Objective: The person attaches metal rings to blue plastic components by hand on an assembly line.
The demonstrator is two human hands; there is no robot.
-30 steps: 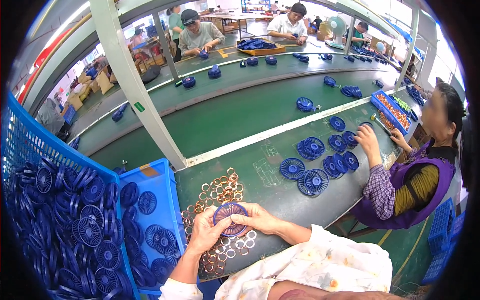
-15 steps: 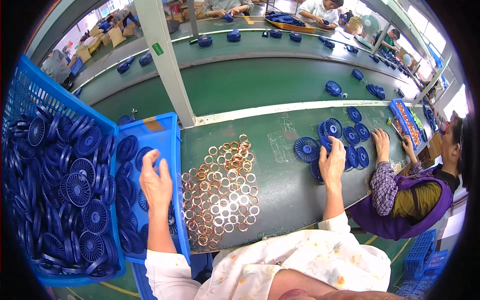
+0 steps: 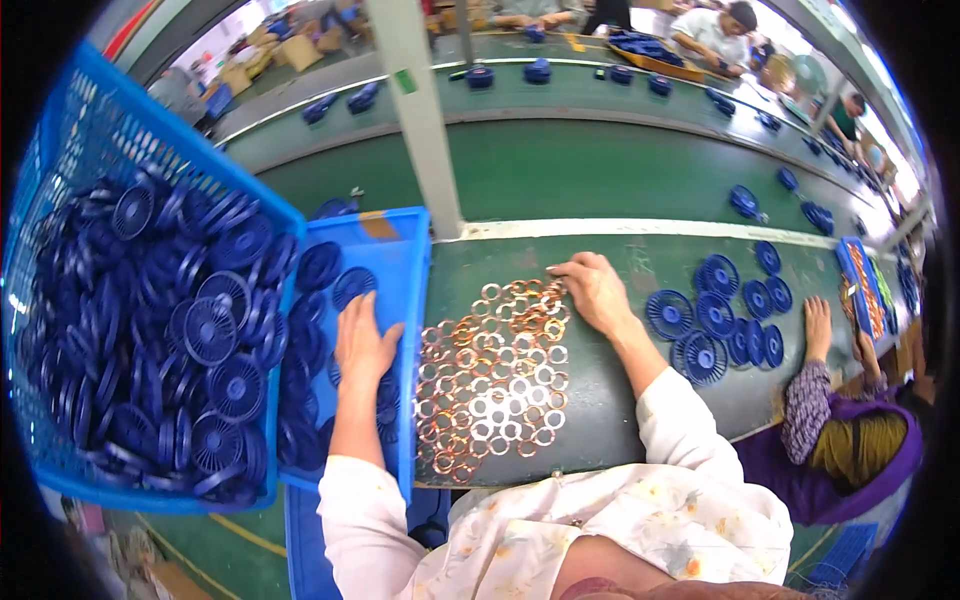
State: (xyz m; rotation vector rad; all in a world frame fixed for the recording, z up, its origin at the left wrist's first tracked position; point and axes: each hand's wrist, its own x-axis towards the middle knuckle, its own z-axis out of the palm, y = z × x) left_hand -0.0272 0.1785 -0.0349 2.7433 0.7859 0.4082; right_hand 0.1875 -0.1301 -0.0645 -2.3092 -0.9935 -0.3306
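"Looking at the shallow blue plastic tray (image 3: 405,262), what is the left hand (image 3: 364,345) doing?"

"It is lying over it, fingers extended, thumb spread away, tips beside a dark blue, round, spoked plastic disc (image 3: 353,287). It is gripping nothing that shows; whether it is touching the disc, one cannot tell."

"And the right hand (image 3: 598,295)?"

"It is bending thumb and forefinger at the far right edge of the copper-coloured metal rings (image 3: 500,372). The fingers are hiding whether they are pinching one."

"Why are the rings lying so?"

"They are resting mostly flat on the green desk (image 3: 612,425), probably so each is showing singly within reach."

"And the other discs?"

"Many are filling the tall blue mesh crate (image 3: 200,150), seemingly as bulk stock; several spoked discs (image 3: 716,314) are sitting rightward, apart from the rings, perhaps against mixing."
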